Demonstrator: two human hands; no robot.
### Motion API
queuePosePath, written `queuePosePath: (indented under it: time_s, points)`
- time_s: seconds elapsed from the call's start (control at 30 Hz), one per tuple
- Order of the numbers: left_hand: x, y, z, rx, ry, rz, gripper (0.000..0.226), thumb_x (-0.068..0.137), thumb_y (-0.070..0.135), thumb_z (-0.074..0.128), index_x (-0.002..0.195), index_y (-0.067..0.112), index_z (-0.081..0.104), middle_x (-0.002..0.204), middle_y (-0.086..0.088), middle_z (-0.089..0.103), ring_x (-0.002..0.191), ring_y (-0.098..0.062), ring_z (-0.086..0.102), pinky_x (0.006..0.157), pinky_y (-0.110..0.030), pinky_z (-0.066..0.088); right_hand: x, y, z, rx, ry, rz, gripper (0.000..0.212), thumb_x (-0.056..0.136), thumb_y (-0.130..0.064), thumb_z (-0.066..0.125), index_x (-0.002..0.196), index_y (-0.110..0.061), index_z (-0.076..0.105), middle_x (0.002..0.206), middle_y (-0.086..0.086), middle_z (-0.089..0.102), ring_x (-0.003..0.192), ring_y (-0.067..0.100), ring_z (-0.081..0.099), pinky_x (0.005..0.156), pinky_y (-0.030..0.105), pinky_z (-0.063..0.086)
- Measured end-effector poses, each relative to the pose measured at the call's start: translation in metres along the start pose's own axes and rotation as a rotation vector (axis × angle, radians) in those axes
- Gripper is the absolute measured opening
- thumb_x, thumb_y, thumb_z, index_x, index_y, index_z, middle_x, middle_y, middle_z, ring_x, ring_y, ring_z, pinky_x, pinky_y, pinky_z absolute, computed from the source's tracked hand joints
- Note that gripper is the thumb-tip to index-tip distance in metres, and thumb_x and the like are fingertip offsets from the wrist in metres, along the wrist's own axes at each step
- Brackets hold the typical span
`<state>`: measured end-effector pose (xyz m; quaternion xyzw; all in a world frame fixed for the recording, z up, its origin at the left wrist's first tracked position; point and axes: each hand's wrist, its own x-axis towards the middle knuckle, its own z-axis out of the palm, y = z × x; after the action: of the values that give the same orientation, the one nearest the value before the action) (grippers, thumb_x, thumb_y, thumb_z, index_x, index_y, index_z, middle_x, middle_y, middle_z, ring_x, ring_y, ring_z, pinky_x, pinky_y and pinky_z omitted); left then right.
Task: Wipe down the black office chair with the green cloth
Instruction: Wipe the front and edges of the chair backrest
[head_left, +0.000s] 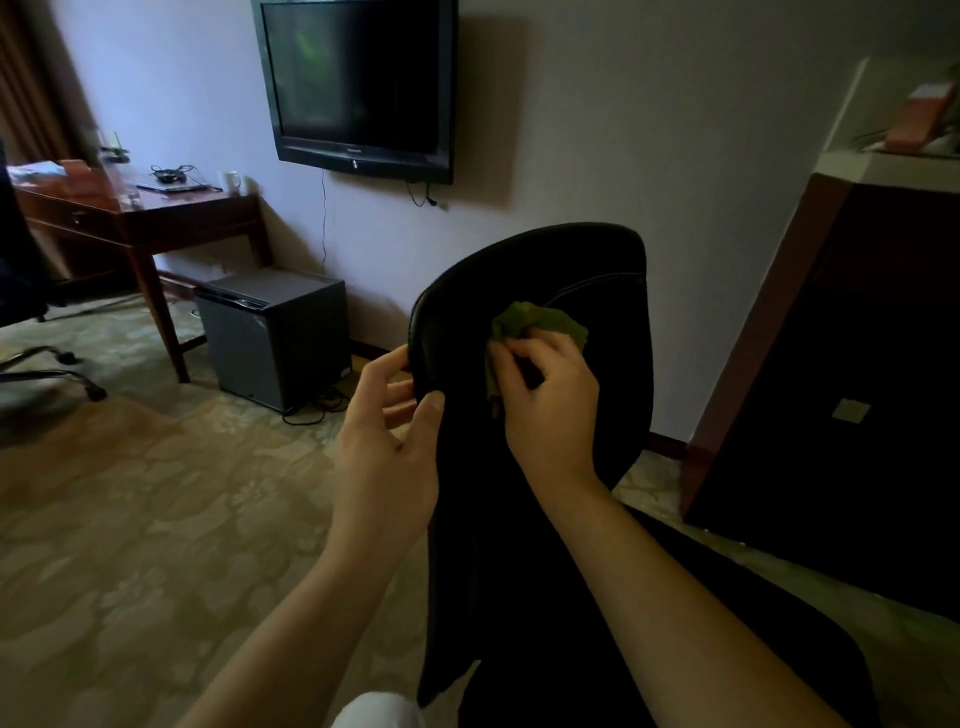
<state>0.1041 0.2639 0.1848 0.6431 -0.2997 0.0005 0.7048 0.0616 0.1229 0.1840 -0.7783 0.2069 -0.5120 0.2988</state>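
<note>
Left hand (389, 431) grips the near-left edge of the black padded office chair (524, 260), thumb laid on the front face of the backrest and fingers curled round behind its rim. I judge this a bracing hold: an office chair tends to swivel, so pinning the edge stops the back from turning away under rubbing pressure.

Just right of that, high on the backrest and below the curved stitched seam, sits the crumpled green cloth (540, 322), bunched rather than spread flat and pressed against the upholstery. The right hand (550, 400) pinches it between thumb and curled fingers, knuckles toward the camera. A bunched cloth probably gives a firmer pad for working one small patch.

From where the cloth lies, the wiping is on the upper backrest. The lower back and seat below are too dark to tell whether they have been cleaned.

Farther right stands a tall dark brown wooden cabinet (857, 364), near the chair but apart from it, leaving room for the right arm.
</note>
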Motion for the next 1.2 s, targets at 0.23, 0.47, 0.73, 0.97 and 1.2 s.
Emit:
queuePosePath:
  time_s: [0.23, 0.47, 0.73, 0.97, 1.2]
  points:
    - [0.002, 0.001, 0.000, -0.009, -0.030, 0.006, 0.034, 0.100, 0.014, 0.061, 0.120, 0.040, 0.055, 0.105, 0.010, 0.066, 0.093, 0.003, 0.065, 0.067, -0.008, 0.051, -0.034, -0.007, -0.006, 0.006, -0.110, -0.021, 0.045, 0.106, -0.042, 0.036, 0.136, -0.020, 0.061, 0.140, -0.005, 0.056, 0.130, 0.008, 0.051, 0.109, 0.030, 0.046]
    - [0.003, -0.001, 0.000, -0.015, -0.030, 0.007, 0.037, 0.100, 0.015, 0.061, 0.117, 0.047, 0.054, 0.107, 0.010, 0.067, 0.094, 0.002, 0.065, 0.070, -0.011, 0.053, -0.028, 0.008, -0.017, -0.105, -0.297, -0.138, 0.048, 0.107, -0.044, 0.030, 0.150, -0.029, 0.045, 0.159, -0.007, 0.036, 0.148, 0.009, 0.030, 0.121, 0.032, 0.028]
    - [0.005, -0.001, 0.003, 0.023, -0.004, -0.001, 0.034, 0.101, 0.018, 0.060, 0.124, 0.042, 0.054, 0.107, 0.013, 0.066, 0.096, 0.005, 0.064, 0.070, -0.008, 0.051, -0.015, 0.008, -0.016, -0.256, -0.377, -0.029, 0.061, 0.100, -0.058, 0.011, 0.159, -0.041, 0.013, 0.169, -0.011, 0.003, 0.155, 0.011, -0.001, 0.125, 0.036, 0.014]
    - [0.004, -0.004, 0.000, 0.027, -0.009, -0.008, 0.036, 0.100, 0.017, 0.061, 0.124, 0.044, 0.054, 0.108, 0.012, 0.067, 0.097, 0.002, 0.065, 0.067, -0.010, 0.053, -0.025, -0.013, 0.004, -0.062, -0.227, 0.099, 0.079, 0.089, -0.081, 0.014, 0.154, -0.036, 0.022, 0.161, -0.002, 0.029, 0.147, 0.021, 0.033, 0.112, 0.050, 0.043]
    - [0.005, -0.006, 0.001, 0.059, 0.004, 0.004, 0.035, 0.100, 0.021, 0.061, 0.125, 0.046, 0.054, 0.107, 0.015, 0.067, 0.099, -0.001, 0.066, 0.074, -0.020, 0.056, -0.022, 0.016, -0.019, -0.124, -0.387, -0.150, 0.063, 0.101, -0.060, 0.021, 0.159, -0.036, 0.020, 0.169, -0.016, 0.004, 0.155, 0.008, -0.001, 0.127, 0.046, 0.011]
